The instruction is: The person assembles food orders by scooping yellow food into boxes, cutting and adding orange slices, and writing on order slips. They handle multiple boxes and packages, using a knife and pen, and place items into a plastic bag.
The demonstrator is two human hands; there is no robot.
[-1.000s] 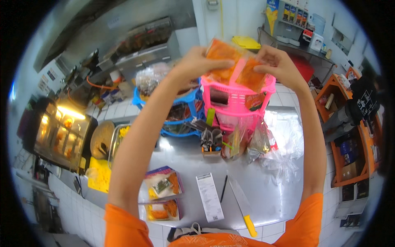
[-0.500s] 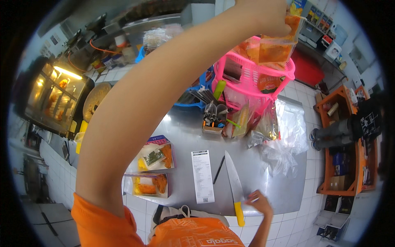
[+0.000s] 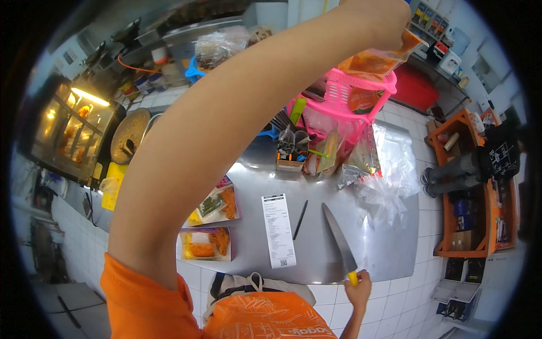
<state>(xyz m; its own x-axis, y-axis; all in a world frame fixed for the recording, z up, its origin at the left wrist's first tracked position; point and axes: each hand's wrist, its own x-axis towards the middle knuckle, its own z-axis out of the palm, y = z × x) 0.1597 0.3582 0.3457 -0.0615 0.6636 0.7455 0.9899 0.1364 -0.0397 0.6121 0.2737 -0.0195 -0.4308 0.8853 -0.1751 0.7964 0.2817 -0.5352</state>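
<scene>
My left arm reaches across the table to the top right. There, my left hand (image 3: pixel 389 25) is closed on a clear packet of orange sauce (image 3: pixel 411 44) above the pink tiered basket (image 3: pixel 339 104); the fingertips are partly hidden. More orange packets (image 3: pixel 367 63) lie in the basket's top tier. At the table's near edge, my right hand (image 3: pixel 358 289) grips a knife (image 3: pixel 340 240) by its yellow handle, blade pointing away over the steel. Left of the knife are a black pen (image 3: pixel 301 220) and a long printed receipt (image 3: pixel 278 231).
Two boxes of food, a farther one (image 3: pixel 224 204) and a nearer one (image 3: pixel 206 244), sit left of the receipt. Clear plastic bags (image 3: pixel 389 186) heap at the table's right. A lit food warmer (image 3: pixel 73 133) stands far left. Another person (image 3: pixel 474 166) stands by orange shelves (image 3: pixel 468 243).
My right hand has taken hold of the knife by its handle and shifted it to the right. My left hand has moved slightly right, the sauce packet tilting with it.
</scene>
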